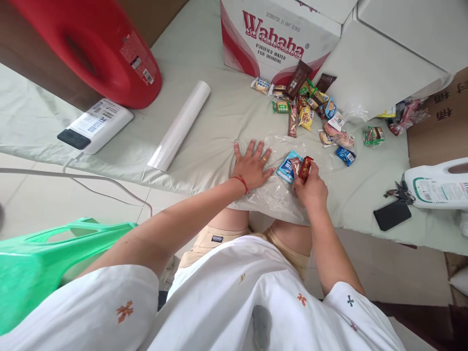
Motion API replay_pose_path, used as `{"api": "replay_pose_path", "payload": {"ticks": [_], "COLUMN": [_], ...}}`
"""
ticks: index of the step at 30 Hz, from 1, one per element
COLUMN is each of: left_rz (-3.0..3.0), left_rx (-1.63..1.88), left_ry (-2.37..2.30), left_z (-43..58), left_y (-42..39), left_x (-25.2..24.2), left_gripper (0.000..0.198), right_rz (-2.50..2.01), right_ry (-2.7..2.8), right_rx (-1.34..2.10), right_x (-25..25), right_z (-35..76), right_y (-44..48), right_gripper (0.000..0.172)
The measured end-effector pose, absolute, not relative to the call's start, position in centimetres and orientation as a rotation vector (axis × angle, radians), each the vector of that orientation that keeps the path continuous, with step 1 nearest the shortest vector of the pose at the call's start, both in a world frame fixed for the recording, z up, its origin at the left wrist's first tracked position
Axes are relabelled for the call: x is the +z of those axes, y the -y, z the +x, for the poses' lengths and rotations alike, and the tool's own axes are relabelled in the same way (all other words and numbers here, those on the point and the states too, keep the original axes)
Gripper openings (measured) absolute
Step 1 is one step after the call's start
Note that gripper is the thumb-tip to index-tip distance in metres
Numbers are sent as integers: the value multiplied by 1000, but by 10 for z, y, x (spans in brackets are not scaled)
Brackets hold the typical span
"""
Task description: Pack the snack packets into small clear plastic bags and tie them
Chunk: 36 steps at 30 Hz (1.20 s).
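My left hand point(251, 165) lies flat with fingers spread, pressing the left side of a clear plastic sheet point(274, 195) on the cloth-covered surface. Between finger and thumb of my right hand point(310, 187) is a small red snack packet point(305, 168). Just left of it a blue snack pouch point(287, 168) rests on the sheet, with a brownish packet point(295, 165) overlapping it. Beyond my hands sits a loose pile of wrapped snacks point(306, 118). A dark blue packet point(345, 155) lies to the right of the sheet.
A white roll point(179, 126) lies left of my hands. Behind the snacks stands a Wahaha carton point(270, 44). At far left are a red jug point(109, 53) and a white device point(97, 124). A phone point(392, 215), keys point(400, 193) and a white bottle point(438, 187) sit at right.
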<state>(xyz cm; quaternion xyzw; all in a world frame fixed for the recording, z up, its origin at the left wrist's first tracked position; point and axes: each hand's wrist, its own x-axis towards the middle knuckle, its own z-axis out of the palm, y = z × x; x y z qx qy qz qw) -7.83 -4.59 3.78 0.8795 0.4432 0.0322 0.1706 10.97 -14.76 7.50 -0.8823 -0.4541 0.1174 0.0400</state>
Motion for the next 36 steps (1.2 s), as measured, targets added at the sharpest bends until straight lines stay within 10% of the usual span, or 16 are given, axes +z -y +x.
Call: {"api": "replay_pose_path", "payload": {"ticks": [9, 24, 36], "left_rz": [2502, 2497, 2488], "left_rx": [128, 146, 153], "left_ry": [-1243, -1262, -1239], "left_z": [-79, -78, -81], "left_y": [45, 46, 46], "left_x": [36, 35, 36], "left_gripper": [74, 73, 74], "right_rz": [-2613, -2687, -2592], "right_ry": [1102, 1275, 1428], "right_rx": [309, 227, 214], "right_x": [95, 63, 56], "right_z": [129, 68, 86], "right_y": [127, 99, 122], "right_gripper": [61, 95, 82]}}
